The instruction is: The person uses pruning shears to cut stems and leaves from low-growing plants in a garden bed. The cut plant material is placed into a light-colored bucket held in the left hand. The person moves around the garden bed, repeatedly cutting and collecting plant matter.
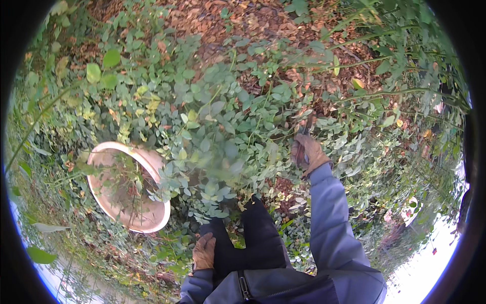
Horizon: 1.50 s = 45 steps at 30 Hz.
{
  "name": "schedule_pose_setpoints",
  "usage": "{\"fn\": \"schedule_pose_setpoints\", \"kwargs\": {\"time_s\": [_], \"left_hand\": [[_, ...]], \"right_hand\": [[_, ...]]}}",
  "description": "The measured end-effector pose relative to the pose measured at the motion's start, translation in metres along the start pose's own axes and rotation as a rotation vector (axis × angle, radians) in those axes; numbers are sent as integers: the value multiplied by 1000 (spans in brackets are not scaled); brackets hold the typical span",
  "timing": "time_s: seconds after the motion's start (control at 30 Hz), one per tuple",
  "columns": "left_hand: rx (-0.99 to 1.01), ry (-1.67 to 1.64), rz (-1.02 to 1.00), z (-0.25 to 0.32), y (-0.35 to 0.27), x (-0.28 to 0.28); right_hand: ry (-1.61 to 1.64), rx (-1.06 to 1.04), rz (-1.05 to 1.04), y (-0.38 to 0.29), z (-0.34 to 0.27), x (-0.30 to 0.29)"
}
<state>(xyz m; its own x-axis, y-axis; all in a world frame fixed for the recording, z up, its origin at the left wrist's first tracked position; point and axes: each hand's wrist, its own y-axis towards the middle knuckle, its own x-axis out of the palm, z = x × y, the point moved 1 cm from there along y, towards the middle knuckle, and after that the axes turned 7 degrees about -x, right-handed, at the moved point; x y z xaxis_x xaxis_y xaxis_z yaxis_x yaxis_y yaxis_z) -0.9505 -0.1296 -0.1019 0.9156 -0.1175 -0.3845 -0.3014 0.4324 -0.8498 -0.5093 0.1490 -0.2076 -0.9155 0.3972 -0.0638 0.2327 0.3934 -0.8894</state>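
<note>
My right hand point(309, 152), in a tan work glove, is stretched forward among the leaves. It is closed on a dark-bladed hand tool point(310, 123), probably pruning shears, whose tip points away from me into the foliage. My left hand point(204, 251), gloved alike, rests against my dark trousers at the thigh, with nothing seen in it. Leafy green stems point(262, 125) spread before me and partly cover my legs. At the left a pale round tub point(146, 227) lies tilted among the plants, with cut or loose thin stems point(133, 190) inside.
Brown dead leaves point(246, 22) cover the ground at the far side. Long green canes point(402, 91) arch in from the right, and another cane point(41, 114) crosses the left. A pale object point(412, 211) is partly hidden in the growth at the right.
</note>
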Motion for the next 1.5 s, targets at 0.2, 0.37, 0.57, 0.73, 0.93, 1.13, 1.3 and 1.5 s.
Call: {"fn": "schedule_pose_setpoints", "kwargs": {"time_s": [0.2, 0.37, 0.57, 0.73, 0.93, 1.13, 1.3, 1.5], "left_hand": [[-123, -111, -32, -18, 9, -6], [-103, -93, -35, -18, 10, -13], [-129, -99, -33, -30, 13, -18], [71, 68, -41, -24, 19, -16], [-86, 27, -79, -13, 17, -9], [-49, 161, -56, 1, 14, -8], [-70, 180, -82, -1, 20, -4], [-19, 266, -112, 27, 11, 11]], "right_hand": [[-216, -5, 63, -2, -4, 21], [-82, -50, 210, -22, 6, 31], [-200, -123, 242, -47, 30, 37], [-278, 60, 257, -32, 40, 79], [1, -110, 244, 0, 77, 118], [84, -48, 74, -48, 42, 70], [213, 57, 87, -32, 73, -6], [140, 30, 47, -1, 141, -74]]}}
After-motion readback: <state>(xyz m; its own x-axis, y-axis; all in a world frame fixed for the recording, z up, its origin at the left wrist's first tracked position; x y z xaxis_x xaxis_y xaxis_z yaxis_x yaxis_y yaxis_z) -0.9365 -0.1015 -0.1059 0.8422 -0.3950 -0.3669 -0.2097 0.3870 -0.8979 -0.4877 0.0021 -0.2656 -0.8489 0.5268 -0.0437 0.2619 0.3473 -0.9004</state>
